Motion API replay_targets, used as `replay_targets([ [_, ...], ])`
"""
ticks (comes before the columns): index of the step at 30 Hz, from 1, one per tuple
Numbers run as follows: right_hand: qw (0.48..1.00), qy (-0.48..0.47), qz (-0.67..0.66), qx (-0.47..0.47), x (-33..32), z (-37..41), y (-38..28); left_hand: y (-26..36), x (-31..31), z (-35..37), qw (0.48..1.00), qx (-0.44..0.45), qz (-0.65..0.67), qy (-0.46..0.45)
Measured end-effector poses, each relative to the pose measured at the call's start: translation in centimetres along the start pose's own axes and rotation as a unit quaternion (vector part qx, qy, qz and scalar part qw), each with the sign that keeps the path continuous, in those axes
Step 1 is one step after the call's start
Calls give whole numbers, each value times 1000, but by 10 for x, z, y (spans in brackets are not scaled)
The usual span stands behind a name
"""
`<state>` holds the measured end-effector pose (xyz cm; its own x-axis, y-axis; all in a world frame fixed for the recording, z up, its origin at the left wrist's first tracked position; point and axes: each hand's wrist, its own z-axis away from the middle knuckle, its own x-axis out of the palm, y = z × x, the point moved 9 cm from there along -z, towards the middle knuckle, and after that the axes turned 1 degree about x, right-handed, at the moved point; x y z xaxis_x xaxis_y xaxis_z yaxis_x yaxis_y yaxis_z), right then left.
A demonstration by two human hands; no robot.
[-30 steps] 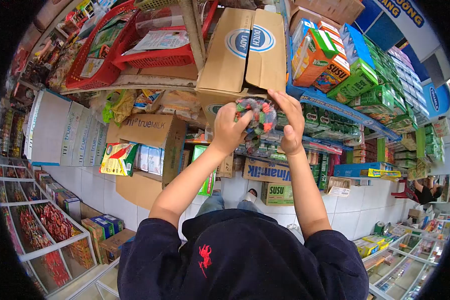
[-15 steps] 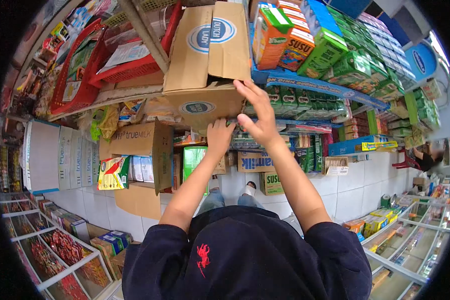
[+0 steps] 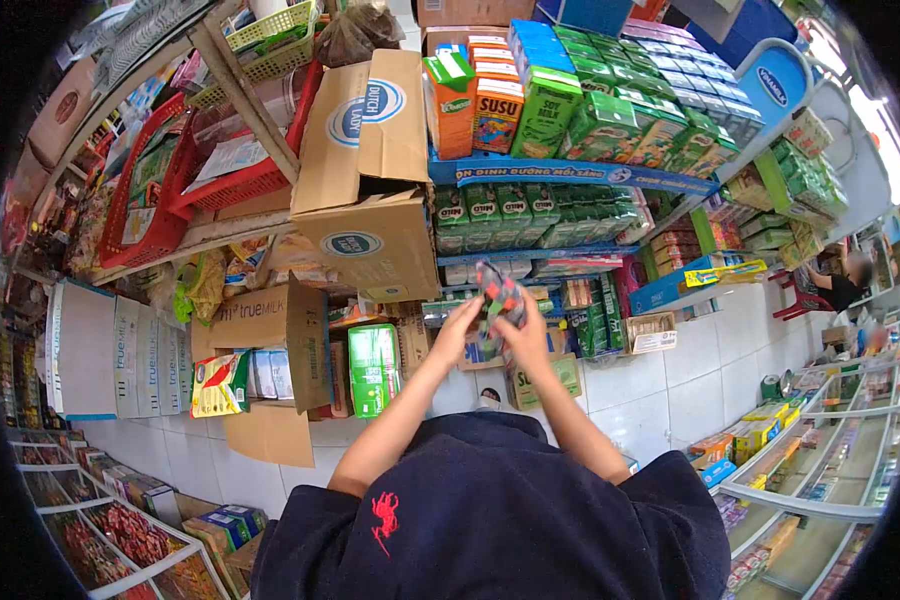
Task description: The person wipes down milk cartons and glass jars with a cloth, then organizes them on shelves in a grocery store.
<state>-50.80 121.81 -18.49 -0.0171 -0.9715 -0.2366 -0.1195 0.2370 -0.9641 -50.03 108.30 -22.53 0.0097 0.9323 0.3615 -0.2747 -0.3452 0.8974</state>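
Between my two hands is a small dark pack with red, pink and green patches, blurred, so its kind cannot be made out. My left hand presses against its left side with the fingers together. On the other side, my right hand is closed round the pack's lower right part. A brown Dutch Lady carton stands on the shelf to the left, its top flaps partly raised, apart from both hands. Behind the pack are shelves holding wrapped green Milo packs.
Orange Susu cartons and green soy milk cartons line the upper shelf. Lower left, an open TH true MILK box stands near a green pack. Glass display cases flank me. A person in dark clothing sits at far right.
My hands have come away from the Dutch Lady carton and moved lower and closer together, now with the colourful pack between them. The view has shifted to the right.
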Motion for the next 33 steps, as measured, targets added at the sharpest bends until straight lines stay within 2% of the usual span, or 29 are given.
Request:
replay_targets([
  [2,998,20,35,-56,-19,-29,-31,72,26,2,959,158,-234,-21],
  [3,993,34,60,-96,-28,-45,-54,105,31,6,877,269,-397,44],
  [4,988,54,92,-109,-37,-59,-75,132,38,14,802,354,-471,99],
  [5,982,73,124,-124,-42,-73,-95,139,35,8,809,301,-490,127],
  [7,955,92,227,-168,-39,-101,-123,142,26,-5,773,246,-554,184],
  [8,955,90,224,-172,-33,-116,-127,139,23,-12,772,247,-555,189],
  [10,931,-20,340,-130,8,-144,-116,132,17,-21,744,239,-584,219],
  [11,953,-75,240,-169,33,-149,-116,136,20,-21,743,239,-584,223],
  [13,877,24,394,-274,64,-144,-125,131,18,-25,755,139,-605,213],
  [15,845,61,388,-363,85,-150,-126,138,17,-28,746,155,-605,232],
  [17,832,57,417,-361,85,-153,-128,136,15,-31,741,111,-626,218],
  [19,882,-50,425,-199,72,-180,-102,137,9,-33,719,141,-638,238],
  [21,846,59,468,-249,36,-204,-82,141,9,-38,680,172,-675,228],
  [23,902,31,418,-103,-2,-220,-73,144,8,-35,685,161,-671,233],
  [25,905,8,413,-105,-2,-217,-87,148,10,-30,677,217,-660,243],
  [28,890,-35,440,-115,38,-209,-77,144,5,-35,707,166,-645,238],
  [29,897,1,387,-212,58,-193,-91,147,9,-34,708,169,-645,232],
  [30,906,-49,378,-185,85,-198,-75,147,9,-35,709,148,-652,223],
  [31,906,-90,389,-138,95,-182,-98,147,8,-35,709,127,-659,216],
  [33,900,-99,401,-141,100,-186,-90,145,5,-35,719,100,-652,217],
])
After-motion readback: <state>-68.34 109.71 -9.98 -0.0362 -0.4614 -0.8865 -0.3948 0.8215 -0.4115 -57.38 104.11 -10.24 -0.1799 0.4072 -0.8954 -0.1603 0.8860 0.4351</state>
